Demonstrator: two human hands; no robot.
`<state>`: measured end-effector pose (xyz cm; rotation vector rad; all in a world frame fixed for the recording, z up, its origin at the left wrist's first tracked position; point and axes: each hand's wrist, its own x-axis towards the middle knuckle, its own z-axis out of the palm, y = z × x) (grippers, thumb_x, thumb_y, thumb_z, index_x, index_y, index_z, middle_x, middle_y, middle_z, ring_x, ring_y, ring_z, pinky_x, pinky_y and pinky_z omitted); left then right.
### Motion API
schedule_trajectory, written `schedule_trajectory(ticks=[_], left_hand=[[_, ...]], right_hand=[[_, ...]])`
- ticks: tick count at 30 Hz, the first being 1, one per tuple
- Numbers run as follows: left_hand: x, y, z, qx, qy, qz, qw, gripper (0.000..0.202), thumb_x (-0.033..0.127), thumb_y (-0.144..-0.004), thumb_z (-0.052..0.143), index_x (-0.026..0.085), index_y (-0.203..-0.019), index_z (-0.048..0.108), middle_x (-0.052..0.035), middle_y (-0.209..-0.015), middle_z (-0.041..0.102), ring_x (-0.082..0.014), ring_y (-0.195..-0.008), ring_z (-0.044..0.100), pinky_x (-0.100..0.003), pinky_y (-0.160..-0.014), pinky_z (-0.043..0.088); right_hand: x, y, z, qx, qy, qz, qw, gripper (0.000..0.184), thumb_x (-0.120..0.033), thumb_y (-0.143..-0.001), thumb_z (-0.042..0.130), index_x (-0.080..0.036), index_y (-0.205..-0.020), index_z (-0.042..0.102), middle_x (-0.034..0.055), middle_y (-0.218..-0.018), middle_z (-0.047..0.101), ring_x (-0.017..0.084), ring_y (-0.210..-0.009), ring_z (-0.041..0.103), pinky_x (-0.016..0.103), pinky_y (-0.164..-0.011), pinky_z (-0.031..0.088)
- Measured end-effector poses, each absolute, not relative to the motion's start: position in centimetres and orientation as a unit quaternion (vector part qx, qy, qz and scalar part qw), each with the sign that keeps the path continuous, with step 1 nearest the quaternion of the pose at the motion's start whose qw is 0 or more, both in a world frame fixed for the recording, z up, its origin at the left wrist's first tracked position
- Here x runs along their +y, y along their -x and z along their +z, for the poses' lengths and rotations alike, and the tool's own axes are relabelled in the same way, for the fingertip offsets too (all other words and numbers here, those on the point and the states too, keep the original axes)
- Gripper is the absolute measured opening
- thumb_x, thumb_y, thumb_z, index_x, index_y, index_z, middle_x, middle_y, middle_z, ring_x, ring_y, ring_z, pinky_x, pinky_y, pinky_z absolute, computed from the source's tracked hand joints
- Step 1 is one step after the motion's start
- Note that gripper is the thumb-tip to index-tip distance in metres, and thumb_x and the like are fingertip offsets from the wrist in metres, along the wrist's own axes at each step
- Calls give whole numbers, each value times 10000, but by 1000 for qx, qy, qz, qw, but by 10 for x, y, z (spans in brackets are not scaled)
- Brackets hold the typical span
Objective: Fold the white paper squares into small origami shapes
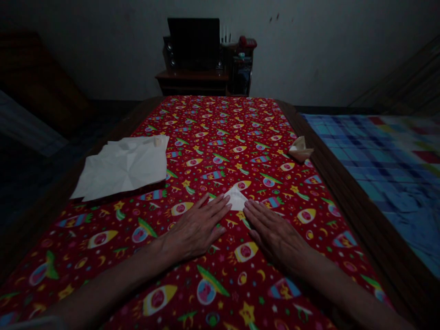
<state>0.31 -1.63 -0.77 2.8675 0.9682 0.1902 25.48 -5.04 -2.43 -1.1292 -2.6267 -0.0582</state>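
Observation:
A small folded piece of white paper (236,199), its peak pointing away from me, lies flat on the red rocket-print cloth (220,284). My left hand (201,225) rests palm down with its fingertips over the paper's left part. From the other side, my right hand (273,229) lies flat with its fingers stretched out on the paper's right part. Both hands are open, and neither lifts anything. The outer corners of the paper are partly hidden beneath the fingers.
Left on the cloth is a stack of creased white sheets (127,167). A small folded paper shape (301,150) sits near the right edge. Beyond the table stands a desk (192,75) with a dark monitor (194,43). A blue checked cloth (364,156) covers a surface at right.

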Motion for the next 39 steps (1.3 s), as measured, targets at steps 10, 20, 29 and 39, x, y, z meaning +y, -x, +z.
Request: schedule_trajectory(ticks=[10, 20, 29, 39], left_hand=[[-24, 12, -14, 373, -923, 91, -8, 445, 298, -960, 348, 157, -1382, 350, -69, -1450, 367, -207, -1373, 260, -461, -1136, 163], [-22, -31, -13, 322, -940, 99, 57, 460, 343, -961, 343, 163, -1385, 338, -67, -1478, 315, -186, -1382, 237, -404, -1144, 187], [-10, 1, -21, 356, -913, 186, 65, 358, 203, -942, 384, 160, -1283, 486, -75, -1359, 493, -189, -1298, 404, -450, -1103, 311], [0, 7, -26, 407, -855, 301, 107, 376, 173, -902, 459, 191, -1276, 489, -94, -1207, 577, -211, -1141, 526, -422, -970, 467]], right_hand=[[-58, -254, -19, -897, 402, -101, 154, 370, -196, -918, 429, -34, -1232, 540, 156, -1273, 559, 269, -1234, 465, 447, -1049, 398], [-56, -252, -24, -893, 400, -120, 171, 329, -163, -905, 435, -37, -1177, 570, 170, -1232, 586, 259, -1200, 495, 431, -1026, 394], [-29, -228, 0, -906, 401, -111, 83, 243, -120, -884, 473, -115, -1110, 561, 89, -903, 657, 214, -876, 579, 444, -912, 365], [-10, -222, -4, -903, 403, -86, 124, 147, -214, -888, 513, -139, -988, 591, 90, -894, 605, 194, -786, 498, 294, -633, 412]])
